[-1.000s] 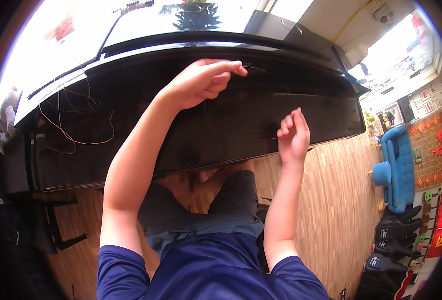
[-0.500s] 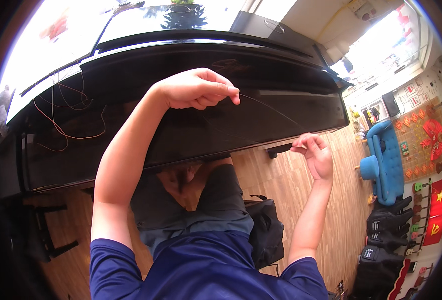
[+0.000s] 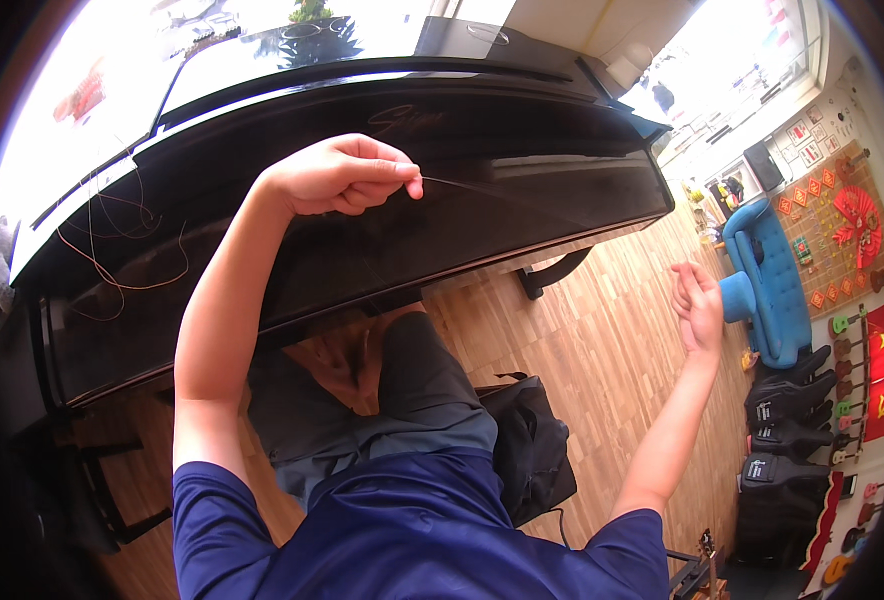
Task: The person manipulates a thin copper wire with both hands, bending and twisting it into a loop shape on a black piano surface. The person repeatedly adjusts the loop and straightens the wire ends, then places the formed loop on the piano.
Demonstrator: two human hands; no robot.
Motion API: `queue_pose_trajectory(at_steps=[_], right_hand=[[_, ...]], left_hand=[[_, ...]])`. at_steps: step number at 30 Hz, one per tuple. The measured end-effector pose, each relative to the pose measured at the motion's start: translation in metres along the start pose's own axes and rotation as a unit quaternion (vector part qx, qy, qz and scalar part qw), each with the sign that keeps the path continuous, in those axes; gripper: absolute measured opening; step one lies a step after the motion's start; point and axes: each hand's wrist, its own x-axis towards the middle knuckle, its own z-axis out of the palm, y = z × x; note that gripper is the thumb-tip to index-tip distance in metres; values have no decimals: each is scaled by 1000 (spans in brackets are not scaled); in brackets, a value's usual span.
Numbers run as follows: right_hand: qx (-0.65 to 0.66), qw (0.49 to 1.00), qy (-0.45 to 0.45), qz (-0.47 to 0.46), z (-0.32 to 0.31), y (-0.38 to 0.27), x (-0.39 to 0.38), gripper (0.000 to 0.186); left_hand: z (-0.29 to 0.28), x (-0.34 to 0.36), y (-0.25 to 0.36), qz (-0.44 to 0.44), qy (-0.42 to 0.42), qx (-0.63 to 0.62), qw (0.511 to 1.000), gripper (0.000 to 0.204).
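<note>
My left hand is raised above a glossy black piano, its fingertips pinched on a thin wire-like string. From those fingers the string runs right and fades against the dark lid. Out to the right, over the wooden floor, my right hand is closed with its fingertips together in line with the string. Its far end is too fine to follow here. Several loose copper-coloured and dark strings lie in loops on the piano's left part.
My legs are under the piano's front edge. A black bag sits beside me. Farther right are a blue sofa, black padded cases and a wall with small guitars. A dark stool is at lower left.
My right hand has moved outward to the right, widening the gap between my hands. The view has shifted, and my left hand keeps its pinch on the string.
</note>
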Motion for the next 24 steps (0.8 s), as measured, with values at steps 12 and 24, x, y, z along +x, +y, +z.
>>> queue_pose_trajectory(at_steps=[12,24], right_hand=[[55,990,-118,49,-31,96,-73,23],[9,881,-473,-20,253,59,-36,8]], left_hand=[[138,-127,50,211,164,621,737,14],[121,-288,134,111,600,528,590,29]])
